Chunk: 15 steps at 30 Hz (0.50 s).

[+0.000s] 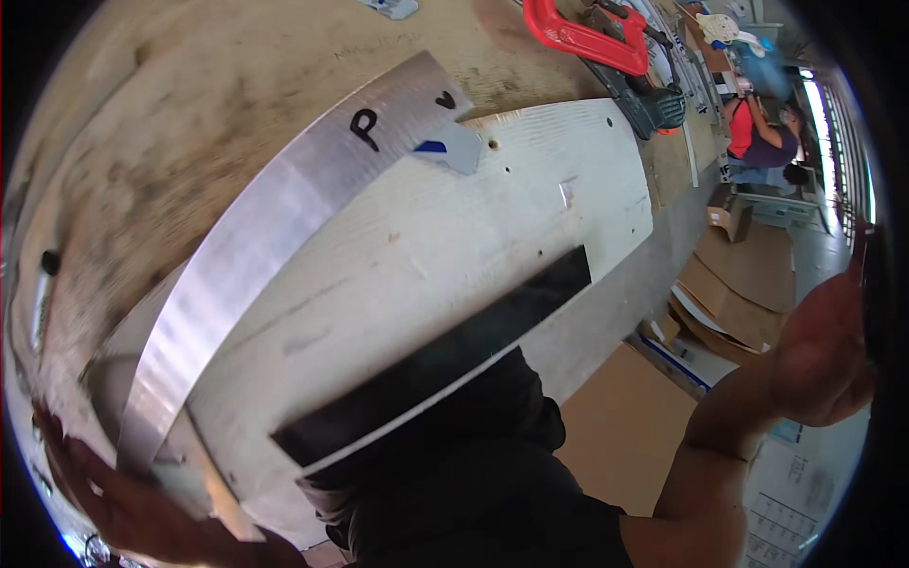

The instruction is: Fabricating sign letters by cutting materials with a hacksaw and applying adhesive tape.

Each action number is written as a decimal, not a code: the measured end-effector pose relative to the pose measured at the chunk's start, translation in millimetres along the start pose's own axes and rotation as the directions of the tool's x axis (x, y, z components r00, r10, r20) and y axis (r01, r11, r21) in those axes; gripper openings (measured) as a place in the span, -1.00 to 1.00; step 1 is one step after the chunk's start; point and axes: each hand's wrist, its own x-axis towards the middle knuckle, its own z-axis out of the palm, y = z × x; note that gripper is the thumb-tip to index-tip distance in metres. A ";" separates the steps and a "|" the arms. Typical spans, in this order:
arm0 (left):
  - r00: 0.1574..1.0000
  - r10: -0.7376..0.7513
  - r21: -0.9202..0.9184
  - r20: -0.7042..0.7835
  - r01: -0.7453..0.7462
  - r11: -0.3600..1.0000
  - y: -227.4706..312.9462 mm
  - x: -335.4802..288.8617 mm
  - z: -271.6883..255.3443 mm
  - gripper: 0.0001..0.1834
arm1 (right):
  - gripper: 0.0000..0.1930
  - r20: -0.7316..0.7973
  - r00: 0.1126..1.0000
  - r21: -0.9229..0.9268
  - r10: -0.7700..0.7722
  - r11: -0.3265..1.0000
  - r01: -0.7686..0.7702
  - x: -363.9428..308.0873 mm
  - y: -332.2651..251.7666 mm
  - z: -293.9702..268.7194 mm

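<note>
A long silver metal strip (256, 218) with black handwritten marks lies across a white board (530, 180) on the worktable. It looks curved in this wide view. At the strip's near-left end is my left hand (123, 506), its fingers stretched out and apart. The strip's lowest end passes behind this hand, so contact is unclear. My right hand (824, 355) is raised at the far right, away from the table, its fingers blurred and partly cut off. A black flat strip (445, 350) with a pale edge lies along the board's near side, before my body.
A red clamp (592, 38) sits at the table's far edge. A small grey plate (459, 150) with a blue mark lies by the metal strip. A marker (42, 298) is at far left. Cardboard (739, 275) lies right, below another person (757, 137).
</note>
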 end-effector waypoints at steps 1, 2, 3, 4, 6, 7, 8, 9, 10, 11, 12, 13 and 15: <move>0.999 0.011 0.029 -0.033 -0.010 1.000 0.1 -0.2 2.1 -0.65 | -0.52 0.003 1.000 -0.039 -0.016 0.999 0.016 -5.2 -1.9 1.5; 0.998 0.019 0.036 -0.055 -0.017 0.999 3.1 1.0 0.3 -0.65 | -0.45 0.005 0.999 -0.079 -0.033 0.996 0.033 -11.3 -6.0 4.0; 0.997 0.000 -0.023 -0.074 -0.002 1.000 5.7 -1.2 2.7 -0.65 | -0.43 -0.017 1.000 -0.109 -0.013 0.994 0.011 -18.1 -13.4 19.6; 0.995 -0.014 -0.088 -0.095 0.005 0.996 10.0 -1.0 5.6 -0.64 | -0.40 -0.043 0.999 -0.144 0.009 0.989 -0.015 -28.2 -21.8 36.5; 0.988 0.004 -0.082 -0.156 -0.017 0.996 13.3 -3.7 8.4 -0.64 | -0.38 0.029 0.995 -0.166 -0.094 0.981 0.098 -81.9 -11.4 74.0; 0.981 0.000 -0.084 -0.196 -0.017 0.996 10.8 -5.5 2.7 -0.64 | -0.37 0.410 0.910 -0.297 0.055 0.952 0.076 -81.6 -20.7 86.9; 0.976 0.008 -0.118 -0.216 -0.034 0.992 11.4 -5.1 1.8 -0.64 | -0.36 0.704 0.665 -0.441 0.249 0.887 0.136 -79.0 -34.1 87.0; 0.971 0.019 -0.150 -0.238 -0.056 0.987 11.4 -4.3 1.6 -0.63 | -0.36 0.699 0.680 -0.421 0.219 0.895 0.145 -83.4 -40.4 82.4; 0.965 0.012 -0.165 -0.262 -0.057 0.985 15.2 -5.1 0.6 -0.62 | -0.37 0.574 0.782 -0.443 0.243 0.895 0.047 -91.6 -42.8 78.1; 0.959 0.011 -0.183 -0.282 -0.065 0.981 20.9 -3.7 -1.2 -0.60 | -0.38 0.434 0.856 -0.447 0.280 0.892 -0.065 -100.9 -42.6 70.7; 0.953 0.011 -0.160 -0.302 -0.062 0.985 19.3 -2.0 -2.0 -0.60 | -0.38 0.283 0.905 -0.434 0.317 0.884 -0.174 -107.5 -41.9 64.0; 0.940 0.063 -0.109 -0.335 -0.106 0.988 17.3 -0.8 -4.2 -0.59 | -0.38 0.274 0.915 -0.412 0.296 0.896 -0.166 -114.3 -37.0 52.3; 0.918 0.132 -0.036 -0.375 -0.157 0.987 16.5 4.6 -14.7 -0.58 | -0.42 0.152 0.967 -0.354 0.205 0.924 -0.141 -131.9 -24.7 33.7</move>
